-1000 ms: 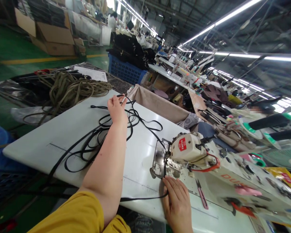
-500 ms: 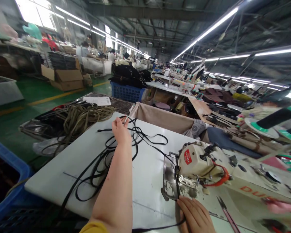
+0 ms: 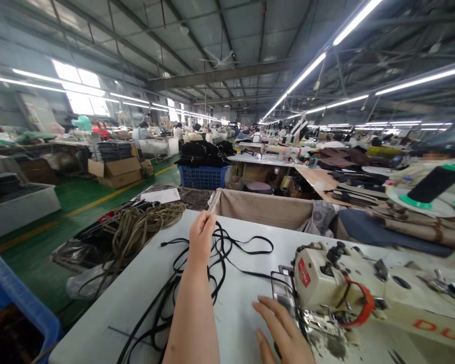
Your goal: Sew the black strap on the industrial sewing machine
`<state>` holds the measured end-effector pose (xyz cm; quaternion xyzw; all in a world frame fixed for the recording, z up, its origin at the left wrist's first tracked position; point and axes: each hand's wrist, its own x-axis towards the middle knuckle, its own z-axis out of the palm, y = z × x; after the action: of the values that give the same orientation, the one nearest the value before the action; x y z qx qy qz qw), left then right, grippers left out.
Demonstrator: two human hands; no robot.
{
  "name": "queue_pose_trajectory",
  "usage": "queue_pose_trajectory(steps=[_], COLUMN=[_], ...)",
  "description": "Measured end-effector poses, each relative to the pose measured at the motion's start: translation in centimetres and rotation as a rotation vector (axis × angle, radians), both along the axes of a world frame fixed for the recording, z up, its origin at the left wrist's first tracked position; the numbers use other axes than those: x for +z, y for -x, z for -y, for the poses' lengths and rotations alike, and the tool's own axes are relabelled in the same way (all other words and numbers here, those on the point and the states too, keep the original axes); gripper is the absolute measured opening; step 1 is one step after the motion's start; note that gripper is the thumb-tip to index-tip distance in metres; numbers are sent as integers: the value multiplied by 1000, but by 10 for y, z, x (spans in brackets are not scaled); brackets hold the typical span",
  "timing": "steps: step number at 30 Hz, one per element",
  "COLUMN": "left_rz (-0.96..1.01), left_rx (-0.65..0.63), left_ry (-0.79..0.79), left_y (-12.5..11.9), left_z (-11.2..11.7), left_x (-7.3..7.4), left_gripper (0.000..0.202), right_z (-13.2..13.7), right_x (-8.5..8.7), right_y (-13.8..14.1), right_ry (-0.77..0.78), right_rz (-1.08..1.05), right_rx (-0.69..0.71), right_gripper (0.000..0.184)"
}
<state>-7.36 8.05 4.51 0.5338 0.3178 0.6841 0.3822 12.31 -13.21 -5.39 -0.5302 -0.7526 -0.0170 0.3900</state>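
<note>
Loose loops of thin black cord point(image 3: 258, 238) lie tangled across the white table top. My left hand point(image 3: 202, 228) is raised over the far part of the tangle, its fingers closed on the black cord; the pinch itself is mostly hidden. One stretch of cord runs from the loops to the sewing machine point(image 3: 318, 285) and passes in at its metal plate. Beside that plate is my right hand point(image 3: 284, 328), open, palm down with fingers apart. Part of the plate and cord is covered by it.
A bundle of olive cord point(image 3: 136, 227) lies left of the white table point(image 3: 246, 313). Beyond the table stands a beige fabric-lined bin point(image 3: 261, 210). A blue crate point(image 3: 26, 303) is at lower left, a black thread cone point(image 3: 436, 184) at right. Other people sit farther back.
My right hand has lifted off the cord in front of the machine and moved forward and left, fingers spreading. My left hand has closed up over the tangle. The camera view has tilted up.
</note>
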Motion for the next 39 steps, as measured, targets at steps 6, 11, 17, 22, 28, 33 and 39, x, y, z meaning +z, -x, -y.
queue_pose_trajectory(steps=[6, 11, 17, 22, 28, 33, 39], left_rz=[-357, -564, -761, -882, -934, -996, -1034], left_rx=[-759, -1180, -1361, -1342, -1354, -1346, -1347], left_ry=[68, 128, 202, 168, 190, 147, 140], left_y=[6, -7, -33, -42, -46, -49, -48], left_z=[26, 30, 34, 38, 41, 42, 37], left_x=[15, 15, 10, 9, 8, 10, 6], left_gripper=[38, 40, 41, 29, 26, 30, 31], right_z=[-26, -13, 33, 92, 144, 163, 167], right_x=[42, 66, 50, 34, 41, 36, 34], right_y=[29, 33, 18, -7, -31, -33, -35], right_ry=[105, 353, 723, 642, 477, 502, 399], right_rz=[-368, -655, -1039, -895, -576, -606, -577], right_rx=[-77, 15, 103, -222, -359, -456, -459], right_gripper=[67, 60, 60, 51, 26, 30, 21])
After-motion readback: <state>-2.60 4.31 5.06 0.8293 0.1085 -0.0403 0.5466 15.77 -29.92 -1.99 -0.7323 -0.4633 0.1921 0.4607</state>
